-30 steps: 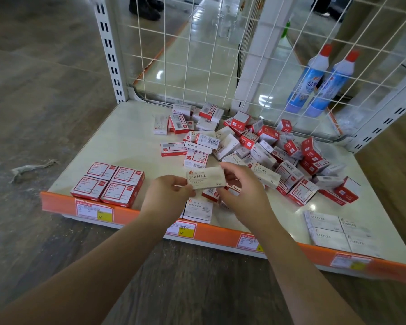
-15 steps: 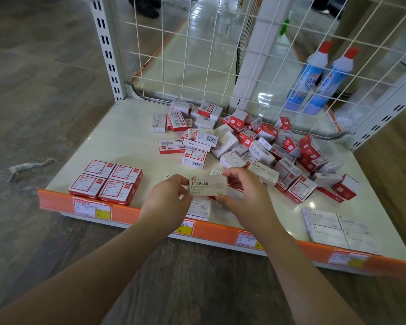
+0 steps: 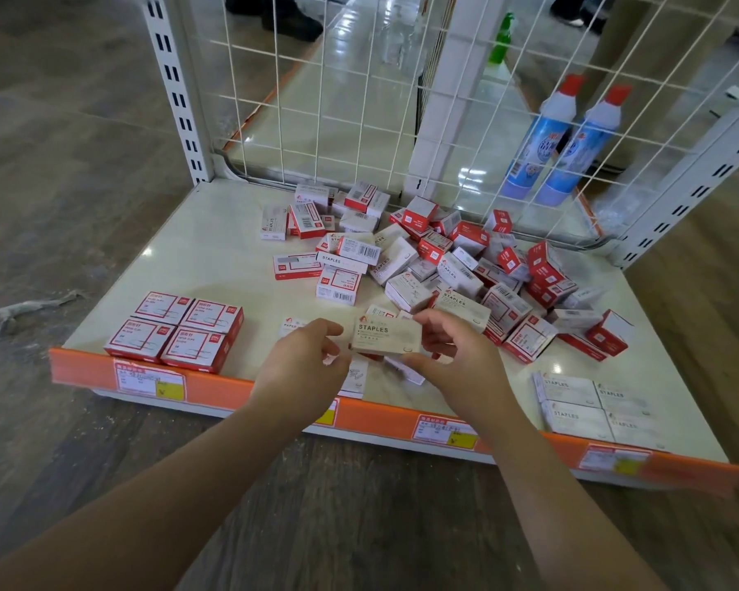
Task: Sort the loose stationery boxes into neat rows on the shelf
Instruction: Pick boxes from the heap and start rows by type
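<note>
A white box marked STAPLES (image 3: 385, 339) is held just above the front middle of the cream shelf (image 3: 214, 258). My right hand (image 3: 453, 356) pinches its right end between thumb and fingers. My left hand (image 3: 306, 360) is at its left end, fingers loosely curled and a little off the box. A loose pile of red and white stationery boxes (image 3: 444, 258) covers the middle and back of the shelf. Several red boxes (image 3: 176, 330) form a neat block at the front left. Several white staples boxes (image 3: 589, 405) form a block at the front right.
A white wire grid (image 3: 359, 100) backs the shelf between slotted uprights. Two blue bottles with red caps (image 3: 568, 138) stand behind the grid. An orange price strip (image 3: 231, 390) runs along the front edge. Scrap paper (image 3: 31, 309) lies on the wooden floor at left.
The staples box has come down and toward me, close over the shelf front. My left hand has let go of its left end; my right hand still pinches it.
</note>
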### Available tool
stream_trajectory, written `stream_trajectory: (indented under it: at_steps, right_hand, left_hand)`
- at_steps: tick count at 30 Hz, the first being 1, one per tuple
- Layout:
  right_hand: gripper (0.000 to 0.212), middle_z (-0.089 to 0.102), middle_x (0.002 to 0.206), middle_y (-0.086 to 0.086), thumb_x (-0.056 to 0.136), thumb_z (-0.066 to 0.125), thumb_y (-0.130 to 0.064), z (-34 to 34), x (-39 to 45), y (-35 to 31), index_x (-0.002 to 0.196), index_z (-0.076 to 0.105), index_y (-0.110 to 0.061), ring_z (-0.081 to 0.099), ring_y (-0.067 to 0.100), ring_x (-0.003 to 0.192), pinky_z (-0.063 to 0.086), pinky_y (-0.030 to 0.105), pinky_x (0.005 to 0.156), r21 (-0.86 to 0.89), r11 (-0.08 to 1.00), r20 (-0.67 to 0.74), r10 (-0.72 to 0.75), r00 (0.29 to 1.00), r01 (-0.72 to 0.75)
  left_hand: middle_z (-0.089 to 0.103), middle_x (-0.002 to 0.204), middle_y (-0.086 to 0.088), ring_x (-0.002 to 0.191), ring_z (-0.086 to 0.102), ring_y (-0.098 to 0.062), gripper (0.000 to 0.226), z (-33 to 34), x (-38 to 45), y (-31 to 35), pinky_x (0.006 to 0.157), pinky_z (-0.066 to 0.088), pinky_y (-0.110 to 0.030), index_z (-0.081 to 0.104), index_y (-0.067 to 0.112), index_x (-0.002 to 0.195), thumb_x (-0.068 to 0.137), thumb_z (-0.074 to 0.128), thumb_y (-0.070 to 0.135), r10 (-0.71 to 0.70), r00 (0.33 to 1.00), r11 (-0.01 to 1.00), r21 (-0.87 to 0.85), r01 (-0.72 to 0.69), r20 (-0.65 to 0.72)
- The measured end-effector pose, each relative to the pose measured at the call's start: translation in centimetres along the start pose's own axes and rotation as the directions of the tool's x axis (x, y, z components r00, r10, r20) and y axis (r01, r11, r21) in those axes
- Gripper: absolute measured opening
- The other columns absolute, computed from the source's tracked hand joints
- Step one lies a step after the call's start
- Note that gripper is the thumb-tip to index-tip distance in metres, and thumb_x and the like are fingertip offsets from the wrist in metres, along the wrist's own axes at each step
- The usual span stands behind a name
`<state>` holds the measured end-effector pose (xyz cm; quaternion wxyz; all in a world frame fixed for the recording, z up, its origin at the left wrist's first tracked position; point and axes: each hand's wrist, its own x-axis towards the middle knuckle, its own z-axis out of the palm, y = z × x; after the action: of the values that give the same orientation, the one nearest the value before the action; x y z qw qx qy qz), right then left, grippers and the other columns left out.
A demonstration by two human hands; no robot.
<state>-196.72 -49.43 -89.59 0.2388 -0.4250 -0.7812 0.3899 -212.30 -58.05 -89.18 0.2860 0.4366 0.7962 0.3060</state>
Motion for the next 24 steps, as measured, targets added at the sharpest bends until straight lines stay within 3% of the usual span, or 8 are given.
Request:
stream_trajectory:
  at_steps: [3, 8, 13, 17, 24]
  right_hand:
    - [0.026, 0.062, 0.092, -0.024, 0.079, 0.071, -0.019, -1.2, -0.5, 0.3, 0.098, 0.059, -0.032, 0.056, -0.008, 0.089, 0.044, 0.003, 0.070, 0.032, 0.999, 0.001, 0.010, 1.000, -0.010]
    - [0.031, 0.062, 0.097, -0.022, 0.079, 0.072, -0.018, -3.1, -1.3, 1.8, 0.106, 0.060, -0.029, 0.057, -0.004, 0.093, 0.047, 0.007, 0.076, 0.001, 0.999, -0.042, 0.040, 0.998, -0.040]
    - [0.030, 0.057, 0.092, -0.025, 0.079, 0.071, -0.022, -4.9, -2.6, 3.1, 0.101, 0.055, -0.034, 0.056, -0.004, 0.089, 0.045, 0.004, 0.069, -0.102, 0.991, -0.040, 0.081, 0.996, -0.085]
    - [0.034, 0.059, 0.099, -0.016, 0.080, 0.071, -0.019, -6.1, -3.5, 5.1, 0.106, 0.053, -0.031, 0.055, -0.002, 0.087, 0.044, 0.007, 0.071, -0.109, 0.975, -0.086, 0.184, 0.979, -0.193]
    - [0.035, 0.055, 0.103, -0.016, 0.081, 0.070, -0.021, -9.0, -5.0, 7.4, 0.111, 0.053, -0.030, 0.052, 0.002, 0.091, 0.039, 0.004, 0.067, -0.117, 0.938, -0.137, 0.310, 0.941, -0.326]
  left_hand:
    - [0.058, 0.114, 0.004, 0.094, 0.050, -0.008, 0.036, 0.4, -0.2, 0.3, 0.075, 0.040, -0.019, 0.048, 0.022, 0.128, 0.092, 0.053, 0.022, 0.002, 1.000, 1.000, 0.021, -0.002, -0.001]
    - [0.058, 0.118, 0.003, 0.102, 0.052, -0.010, 0.036, 1.6, -0.6, 1.4, 0.083, 0.042, -0.022, 0.049, 0.022, 0.127, 0.092, 0.053, 0.020, 0.037, 0.999, 0.998, 0.056, -0.038, 0.028]
    - [0.056, 0.124, 0.005, 0.108, 0.053, -0.012, 0.035, 3.2, -1.0, 2.8, 0.090, 0.047, -0.028, 0.050, 0.024, 0.126, 0.092, 0.054, 0.020, 0.053, 0.997, 0.993, 0.099, -0.059, 0.060]
    - [0.054, 0.126, 0.005, 0.112, 0.053, -0.015, 0.034, 4.6, -1.3, 3.8, 0.092, 0.050, -0.034, 0.050, 0.025, 0.126, 0.093, 0.053, 0.020, 0.048, 0.993, 0.992, 0.110, -0.060, 0.105]
    - [0.045, 0.136, 0.006, 0.124, 0.042, -0.013, 0.034, 6.7, -1.3, 5.6, 0.102, 0.038, -0.031, 0.047, 0.027, 0.129, 0.095, 0.047, 0.027, 0.168, 0.968, 0.911, 0.347, -0.224, 0.185]
